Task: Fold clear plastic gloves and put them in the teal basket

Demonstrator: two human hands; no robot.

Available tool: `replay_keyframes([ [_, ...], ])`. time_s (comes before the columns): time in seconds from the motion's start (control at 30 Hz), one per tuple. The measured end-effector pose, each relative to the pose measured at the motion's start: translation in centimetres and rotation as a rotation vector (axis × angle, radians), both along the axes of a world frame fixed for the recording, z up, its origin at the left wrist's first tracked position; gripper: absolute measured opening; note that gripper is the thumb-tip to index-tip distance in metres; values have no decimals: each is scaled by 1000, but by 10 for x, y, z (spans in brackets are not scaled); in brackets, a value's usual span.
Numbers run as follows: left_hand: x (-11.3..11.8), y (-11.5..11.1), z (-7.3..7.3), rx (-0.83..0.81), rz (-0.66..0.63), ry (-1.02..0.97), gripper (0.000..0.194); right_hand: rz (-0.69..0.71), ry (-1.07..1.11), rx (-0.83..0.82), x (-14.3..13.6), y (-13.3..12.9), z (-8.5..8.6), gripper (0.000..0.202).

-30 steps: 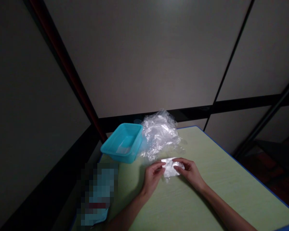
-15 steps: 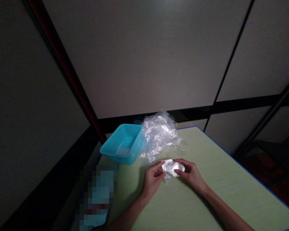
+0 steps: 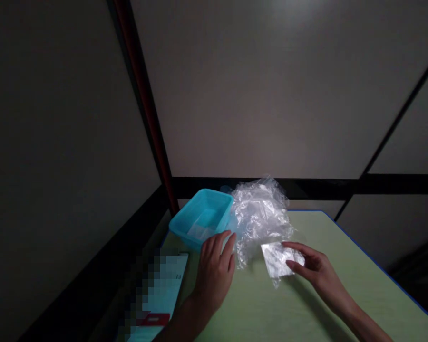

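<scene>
Your left hand [image 3: 212,273] has released the folded plastic packet [image 3: 275,260] and moved to the near side of the blue basin [image 3: 209,207]; your right hand [image 3: 311,265] alone retains the packet. Left hand: nothing is seen in the grasp, fingers extended and slightly bent, thumb a little apart; fingertips overlap the basin's near corner in view, and contact cannot be determined. Right hand: thumb on the near face, fingers at the far edge, pinched on the packet's right part; a thin corner hangs from its lower edge. Locate the packet in front of the heap of clear plastic [image 3: 262,213]; the heap sits just right of the basin, which contains a pale flat piece [image 3: 199,232]; all stand at the far part of the green table [image 3: 249,311].
</scene>
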State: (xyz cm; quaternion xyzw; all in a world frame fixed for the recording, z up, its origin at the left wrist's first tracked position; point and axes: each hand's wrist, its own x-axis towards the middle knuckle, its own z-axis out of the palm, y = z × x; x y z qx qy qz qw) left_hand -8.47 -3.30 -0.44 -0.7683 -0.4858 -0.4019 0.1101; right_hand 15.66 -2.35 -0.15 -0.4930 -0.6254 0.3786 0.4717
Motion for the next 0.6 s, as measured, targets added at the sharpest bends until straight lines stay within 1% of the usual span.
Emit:
replay_keyframes([
  [0.03,-9,4,2,13,70,56,39,12,-14,13,-2,8,6,30],
  [0.1,-22,9,0,20,174,139,38,45,-38,45,-11,24,19,30],
  [0.2,-32,9,-10,32,233,221,39,111,-50,127,-34,53,37,28],
  [0.3,-32,4,-20,30,238,265,42,229,9,173,-65,83,53,34],
  [0.37,-32,2,-24,43,221,270,43,363,75,121,-88,102,61,40],
  [0.43,-33,1,-26,81,196,255,44,507,96,74,-110,121,66,40],
  [0.5,-34,-1,-25,110,177,232,43,625,28,75,-131,137,69,35],
  [0.6,-35,-6,-22,83,137,219,38,723,-154,116,-159,155,66,27],
])
